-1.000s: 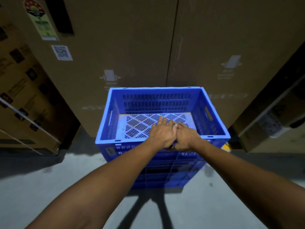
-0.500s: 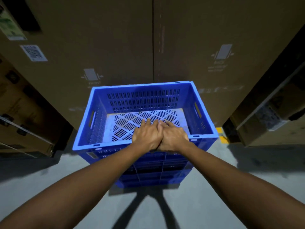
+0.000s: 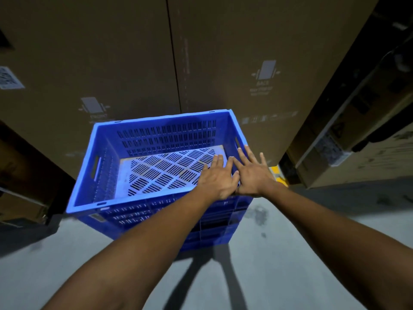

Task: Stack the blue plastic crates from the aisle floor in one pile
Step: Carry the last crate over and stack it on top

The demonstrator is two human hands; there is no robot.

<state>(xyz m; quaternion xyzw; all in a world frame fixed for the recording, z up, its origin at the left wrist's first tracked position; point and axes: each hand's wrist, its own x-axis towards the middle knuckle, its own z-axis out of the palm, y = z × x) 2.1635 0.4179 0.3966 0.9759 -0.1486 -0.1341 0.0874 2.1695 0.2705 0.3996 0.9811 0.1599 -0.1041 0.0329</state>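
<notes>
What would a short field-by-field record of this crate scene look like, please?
top: blue plastic crate, empty, slotted base, sitting on the pile
beneath: lower blue crates, count unclear
left: left hand, fingers straight, over the near rim beside the right corner
right: right hand, fingers spread, at the near right corner; contact unclear
behind: tall cardboard boxes, close to the pile
ground: grey floor, with a yellow marking past the right hand

Tall brown cardboard boxes (image 3: 111, 52) stand on a grey concrete floor (image 3: 290, 253); a white label (image 3: 9, 78) sticks at far left.
</notes>
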